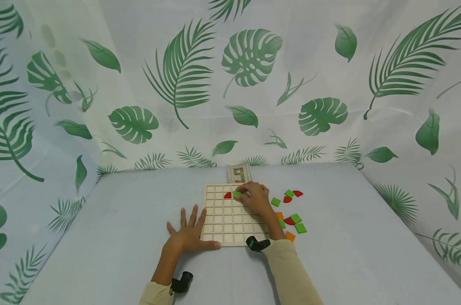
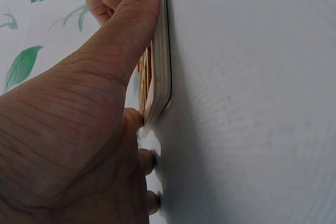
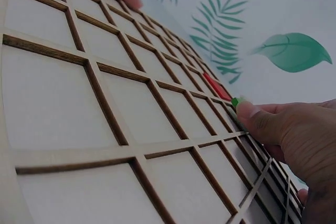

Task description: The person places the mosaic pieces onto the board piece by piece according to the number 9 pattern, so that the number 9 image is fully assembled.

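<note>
A pale wooden grid board (image 1: pixel 218 228) lies on the table, divided into square cells by raised strips. My right hand (image 1: pixel 256 198) pinches a small green square tile (image 1: pixel 236 193) between thumb and fingertips at a cell near the far edge. Just left of it, a red quarter-circle tile (image 1: pixel 228 195) sits in a cell; the right wrist view shows the red tile (image 3: pixel 216 86) beside the green one (image 3: pixel 234 101). With fingers spread, my left hand (image 1: pixel 184 237) rests at the board's near left corner. Its thumb lies along the front edge, seen close in the left wrist view.
Behind the board is a card with a coloured grid pattern (image 1: pixel 239 173). Loose tiles lie right of the board: green squares (image 1: pixel 301 228), red quarter-circles (image 1: pixel 298 193) and orange pieces (image 1: pixel 290 236), some partly hidden by the right forearm. Leaf-printed cloth (image 1: pixel 261 140) encloses the table.
</note>
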A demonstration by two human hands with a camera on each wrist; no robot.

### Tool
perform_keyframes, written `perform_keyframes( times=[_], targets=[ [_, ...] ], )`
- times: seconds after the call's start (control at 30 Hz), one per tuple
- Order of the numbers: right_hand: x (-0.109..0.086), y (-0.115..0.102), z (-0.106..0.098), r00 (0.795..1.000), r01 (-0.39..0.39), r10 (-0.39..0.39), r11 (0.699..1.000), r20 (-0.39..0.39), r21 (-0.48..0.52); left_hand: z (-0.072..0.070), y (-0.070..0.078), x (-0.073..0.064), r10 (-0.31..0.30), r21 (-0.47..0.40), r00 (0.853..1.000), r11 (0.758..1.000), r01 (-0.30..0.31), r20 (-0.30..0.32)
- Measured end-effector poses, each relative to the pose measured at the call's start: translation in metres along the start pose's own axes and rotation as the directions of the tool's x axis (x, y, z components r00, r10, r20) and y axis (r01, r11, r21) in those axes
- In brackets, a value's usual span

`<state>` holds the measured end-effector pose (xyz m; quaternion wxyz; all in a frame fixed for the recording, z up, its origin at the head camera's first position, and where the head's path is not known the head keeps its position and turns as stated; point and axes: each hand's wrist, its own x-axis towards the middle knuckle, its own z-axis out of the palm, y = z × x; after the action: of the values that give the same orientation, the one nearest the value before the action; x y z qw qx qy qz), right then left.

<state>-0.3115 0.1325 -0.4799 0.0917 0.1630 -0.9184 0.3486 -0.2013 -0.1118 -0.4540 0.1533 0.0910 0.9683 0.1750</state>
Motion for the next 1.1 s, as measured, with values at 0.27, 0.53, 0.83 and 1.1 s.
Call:
perform_keyframes(
  times=[0.27,0.53,0.83,1.1],
  targets=[
    [-0.0008,-0.0028,0.0027,1.000,-0.004,0.004,1.000,-0.016,-0.017,-0.0003,0.0005,-0.0025,-0.002,-0.007,1.000,1.000,0.002,-0.002],
    [0.0013,-0.0015,0.0060,1.000,-0.005,0.005,0.999,-0.019,-0.042,0.0003,-0.0001,-0.0028,-0.007,-0.006,1.000,1.000,0.007,-0.003],
    [0.0007,-0.0007,0.0066,1.000,0.001,-0.003,0.999,-0.029,-0.040,0.0006,0.0005,-0.0011,-0.004,0.001,1.000,1.000,0.004,-0.006],
    [-0.0005,-0.0029,0.0051,1.000,-0.025,0.025,0.999,-0.017,-0.028,0.0009,0.0014,-0.0015,-0.008,-0.002,1.000,1.000,0.008,-0.008]
  ],
)
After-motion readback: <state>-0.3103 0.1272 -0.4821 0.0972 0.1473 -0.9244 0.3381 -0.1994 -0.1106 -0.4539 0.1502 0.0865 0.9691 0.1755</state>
